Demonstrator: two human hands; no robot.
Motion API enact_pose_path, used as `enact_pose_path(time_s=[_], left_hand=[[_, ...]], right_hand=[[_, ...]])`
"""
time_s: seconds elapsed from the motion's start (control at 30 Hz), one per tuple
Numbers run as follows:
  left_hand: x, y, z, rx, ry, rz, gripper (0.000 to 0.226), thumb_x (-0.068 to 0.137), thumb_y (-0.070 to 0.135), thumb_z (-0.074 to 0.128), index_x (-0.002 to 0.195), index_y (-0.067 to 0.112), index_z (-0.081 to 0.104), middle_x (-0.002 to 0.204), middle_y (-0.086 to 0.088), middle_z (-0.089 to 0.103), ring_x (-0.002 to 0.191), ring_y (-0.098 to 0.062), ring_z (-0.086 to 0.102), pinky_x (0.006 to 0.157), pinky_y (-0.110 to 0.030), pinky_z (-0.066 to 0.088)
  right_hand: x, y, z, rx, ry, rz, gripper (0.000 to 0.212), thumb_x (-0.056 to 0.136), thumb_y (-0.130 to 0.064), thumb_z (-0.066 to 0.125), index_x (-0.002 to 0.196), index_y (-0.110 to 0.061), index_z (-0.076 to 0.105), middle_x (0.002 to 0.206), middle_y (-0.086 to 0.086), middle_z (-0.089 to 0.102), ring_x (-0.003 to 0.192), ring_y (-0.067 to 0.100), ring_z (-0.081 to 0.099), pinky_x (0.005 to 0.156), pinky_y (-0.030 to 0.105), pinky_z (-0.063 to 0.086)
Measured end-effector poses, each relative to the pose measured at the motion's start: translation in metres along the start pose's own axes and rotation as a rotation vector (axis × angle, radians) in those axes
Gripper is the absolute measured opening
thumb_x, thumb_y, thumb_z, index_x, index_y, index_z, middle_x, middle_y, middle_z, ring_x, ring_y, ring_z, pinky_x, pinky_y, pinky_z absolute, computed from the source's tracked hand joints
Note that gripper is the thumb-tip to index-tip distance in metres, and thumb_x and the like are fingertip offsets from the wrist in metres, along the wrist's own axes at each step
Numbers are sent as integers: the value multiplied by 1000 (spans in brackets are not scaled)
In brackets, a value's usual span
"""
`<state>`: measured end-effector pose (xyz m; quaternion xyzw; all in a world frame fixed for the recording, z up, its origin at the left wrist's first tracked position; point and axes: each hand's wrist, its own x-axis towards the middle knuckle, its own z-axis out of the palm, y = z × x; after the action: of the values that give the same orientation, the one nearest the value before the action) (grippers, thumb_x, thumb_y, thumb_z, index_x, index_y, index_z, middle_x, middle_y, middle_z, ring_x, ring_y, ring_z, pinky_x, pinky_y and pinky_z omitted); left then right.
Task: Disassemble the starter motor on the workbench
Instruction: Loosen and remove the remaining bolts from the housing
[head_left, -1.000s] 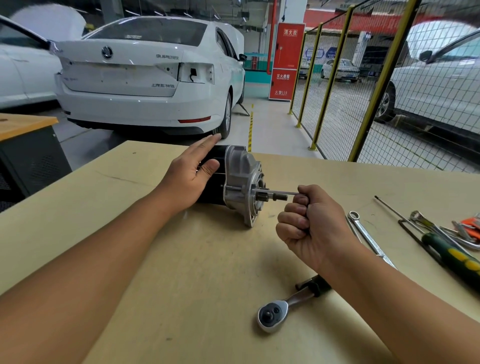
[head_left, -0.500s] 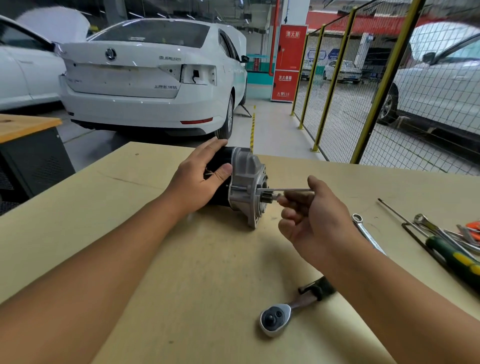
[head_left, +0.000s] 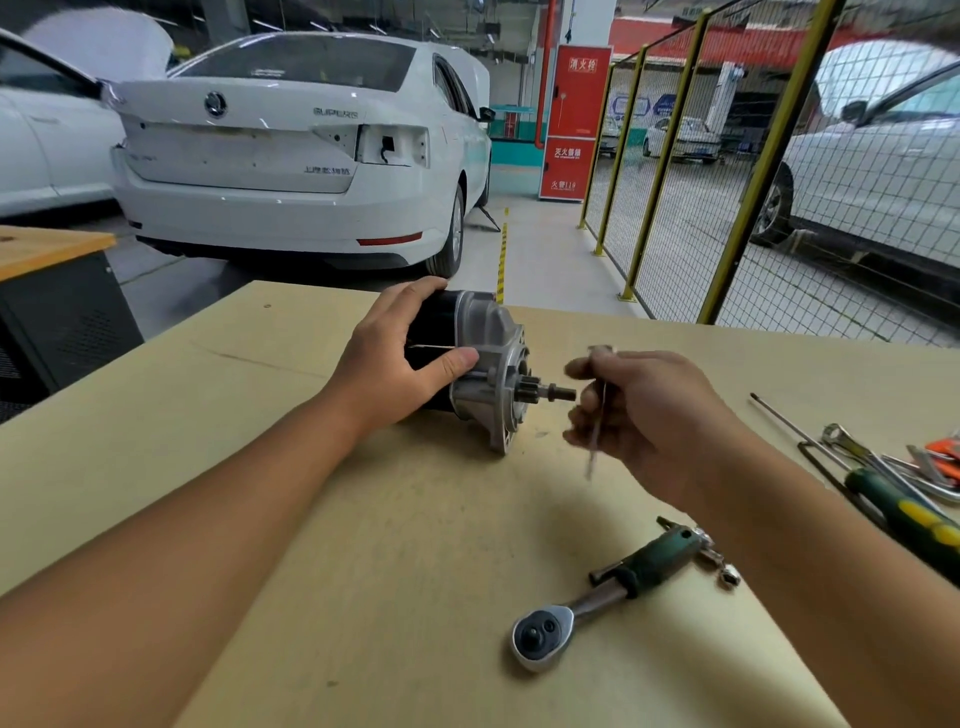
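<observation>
Silver-nosed and black-bodied, the starter motor (head_left: 475, 364) lies on its side on the tabletop (head_left: 208, 415). The left hand (head_left: 395, 358) wraps its body, fingers over the top, thumb beneath. Just right of the motor's shaft, the right hand (head_left: 644, 415) pinches a long thin bolt (head_left: 597, 415) in curled fingers (head_left: 582, 405), blurred.

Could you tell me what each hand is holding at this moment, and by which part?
The left hand grips the starter motor round its black body. The right hand holds a long thin bolt about mid-length; it is blurred.
</observation>
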<state>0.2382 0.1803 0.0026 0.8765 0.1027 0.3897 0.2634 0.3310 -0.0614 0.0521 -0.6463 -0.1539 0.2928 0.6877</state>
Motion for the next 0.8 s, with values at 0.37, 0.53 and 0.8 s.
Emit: enact_pose_path(time_s=[0.37, 0.53, 0.8], left_hand=[[-14, 32, 12, 48, 91, 81, 76, 66, 72, 76, 127, 29, 57, 113, 10, 57, 101, -12, 58, 87, -41, 55], [-18, 38, 18, 59, 100, 68, 77, 67, 74, 73, 128, 31, 53, 117, 12, 55, 104, -12, 57, 85, -44, 56], [-20, 38, 19, 52, 96, 64, 78, 70, 73, 71, 133, 32, 49, 123, 10, 54, 108, -12, 57, 81, -45, 58]], right_hand=[[0, 9, 7, -501, -23, -30, 18, 101, -23, 43, 98, -9, 54, 53, 7, 45, 37, 14, 30, 43, 20, 24], [-1, 7, 2, -495, 5, -95, 18, 102, -15, 47, 93, -2, 57, 48, 10, 57, 36, 22, 46, 38, 25, 36], [-8, 6, 2, -131, -9, -44, 16, 96, -5, 65, 99, 11, 64, 66, 17, 59, 50, 26, 64, 50, 35, 56]])
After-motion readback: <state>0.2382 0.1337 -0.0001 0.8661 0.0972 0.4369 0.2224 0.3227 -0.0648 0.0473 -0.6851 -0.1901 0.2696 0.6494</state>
